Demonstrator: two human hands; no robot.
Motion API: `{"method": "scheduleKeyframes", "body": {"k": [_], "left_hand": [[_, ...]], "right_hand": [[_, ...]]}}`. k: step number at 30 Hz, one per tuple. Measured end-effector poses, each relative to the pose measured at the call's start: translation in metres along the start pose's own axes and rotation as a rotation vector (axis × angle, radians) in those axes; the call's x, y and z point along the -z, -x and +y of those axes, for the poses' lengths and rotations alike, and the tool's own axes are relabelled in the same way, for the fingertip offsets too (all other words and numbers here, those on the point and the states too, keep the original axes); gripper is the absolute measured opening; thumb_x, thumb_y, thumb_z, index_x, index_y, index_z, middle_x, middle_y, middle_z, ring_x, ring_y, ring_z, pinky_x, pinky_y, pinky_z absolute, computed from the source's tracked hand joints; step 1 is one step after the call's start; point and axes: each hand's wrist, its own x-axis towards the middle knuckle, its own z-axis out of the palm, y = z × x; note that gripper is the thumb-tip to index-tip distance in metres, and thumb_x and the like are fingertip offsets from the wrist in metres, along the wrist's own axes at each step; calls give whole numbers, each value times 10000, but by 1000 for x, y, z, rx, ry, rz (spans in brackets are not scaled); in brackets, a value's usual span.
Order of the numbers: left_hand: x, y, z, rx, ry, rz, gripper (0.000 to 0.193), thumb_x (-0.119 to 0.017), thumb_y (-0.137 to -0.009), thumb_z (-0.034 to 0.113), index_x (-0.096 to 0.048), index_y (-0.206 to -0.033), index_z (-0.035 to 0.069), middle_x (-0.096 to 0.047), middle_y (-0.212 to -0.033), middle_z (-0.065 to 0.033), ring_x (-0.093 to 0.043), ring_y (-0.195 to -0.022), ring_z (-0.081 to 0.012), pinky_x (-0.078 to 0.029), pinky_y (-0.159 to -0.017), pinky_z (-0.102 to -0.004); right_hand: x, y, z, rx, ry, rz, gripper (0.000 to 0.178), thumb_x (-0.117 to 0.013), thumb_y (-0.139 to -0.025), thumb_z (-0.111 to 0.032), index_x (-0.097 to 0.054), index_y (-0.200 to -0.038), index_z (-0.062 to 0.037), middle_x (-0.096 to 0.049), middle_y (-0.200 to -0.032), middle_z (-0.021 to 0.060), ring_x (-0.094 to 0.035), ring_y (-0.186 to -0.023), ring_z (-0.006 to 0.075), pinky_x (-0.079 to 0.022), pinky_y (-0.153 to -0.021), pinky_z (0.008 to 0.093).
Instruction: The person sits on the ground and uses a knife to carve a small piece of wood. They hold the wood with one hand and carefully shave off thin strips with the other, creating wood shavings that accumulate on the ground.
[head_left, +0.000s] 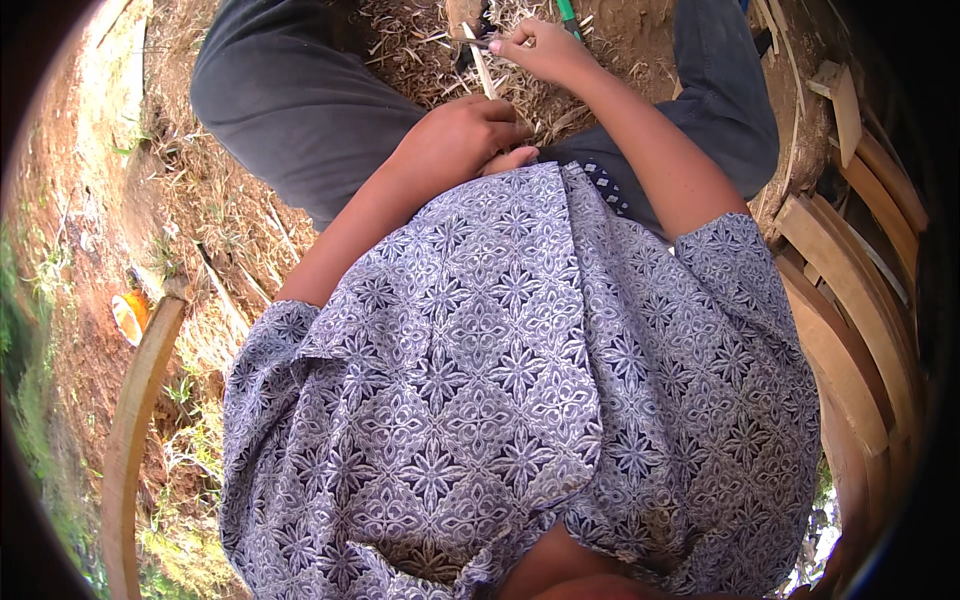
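At left we see the left hand (pixel 462 138), its fingers curled around the lower end of a thin strip (pixel 484 75). The strip is pale, straight and narrow, apparently wood or bamboo, and rises from that hand above ground littered with shavings (pixel 548 112). Near its upper end, a slim dark blade (pixel 482 44) lies across it; we see the right hand (pixel 540 52) pinching that blade. Just beyond stands something green (pixel 569 18), partly cut off.

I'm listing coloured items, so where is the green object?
The green object is at the head view's top edge, just right of centre, next to the right hand; whether they touch is unclear.
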Motion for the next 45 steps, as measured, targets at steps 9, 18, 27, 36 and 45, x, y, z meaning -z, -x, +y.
{"method": "scheduleKeyframes", "body": {"k": [9,18,27,36,45], "left_hand": [[-1,-3,-5,23,-6,10,269,-634,-928,212,-764,-1100,50,-630,-872,-121,-650,-843,-306,-551,-789,-440],[-5,-4,-1,0,40,41,256,-644,-939,248,-760,-1032,40,-642,-887,-119,-657,-858,-314,-559,-787,-440],[5,-8,4,239,221,88,317,-718,-924,353,-791,-974,48,-724,-841,-110,-705,-742,-286,-570,-688,-391],[-7,-8,-8,300,210,151,202,-710,-931,175,-755,-996,-11,-722,-849,-175,-693,-720,-301,-538,-676,-394],[-12,-5,-8,308,168,161,175,-728,-910,152,-760,-958,-13,-717,-799,-184,-701,-687,-303,-542,-655,-397]], "right_hand": [[19,1,-26,-18,249,-32,397,-741,-885,-528,-730,-942,-135,-714,-796,104,-696,-755,244,-535,-683,417],[-8,-33,-8,-132,69,55,245,-739,-873,-361,-740,-868,-116,-732,-833,175,-707,-766,361,-549,-700,467],[6,-4,12,155,33,25,420,-731,-890,-540,-728,-944,-123,-704,-779,105,-692,-750,237,-534,-682,412],[17,12,-27,81,143,-7,345,-711,-905,-455,-719,-924,-111,-702,-770,113,-663,-673,252,-531,-651,424],[23,16,-64,-27,109,29,253,-740,-858,-367,-762,-894,-118,-740,-873,169,-718,-833,365,-551,-744,505]]}}
